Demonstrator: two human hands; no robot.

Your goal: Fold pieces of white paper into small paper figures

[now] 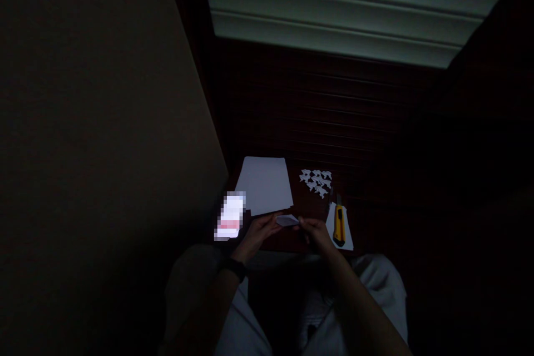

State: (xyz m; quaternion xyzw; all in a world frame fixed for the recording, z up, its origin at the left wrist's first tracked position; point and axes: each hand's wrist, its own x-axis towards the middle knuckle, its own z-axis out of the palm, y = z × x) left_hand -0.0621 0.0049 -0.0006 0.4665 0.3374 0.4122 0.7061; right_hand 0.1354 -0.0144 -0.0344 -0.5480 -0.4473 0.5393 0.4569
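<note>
Between my two hands is a small folded piece of white paper (287, 220), held above the near edge of a dark table (279, 242). My left hand (262, 229) pinches its left end, and a dark band sits on that wrist. At the right end, the fingers of my right hand (314, 230) are closed on the same folded paper. A stack of white paper sheets (265, 184) lies just beyond my left hand. Right of my right hand, a yellow utility knife (339, 225) rests on smaller white paper (349, 238).
Several small folded white paper shapes (317, 181) are grouped at the back right of the table. A lit, blurred-out phone-like screen (231, 216) lies at the left edge. A wall (125, 94) rises on the left, and a slatted shutter (334, 5) stands behind. The room is dim.
</note>
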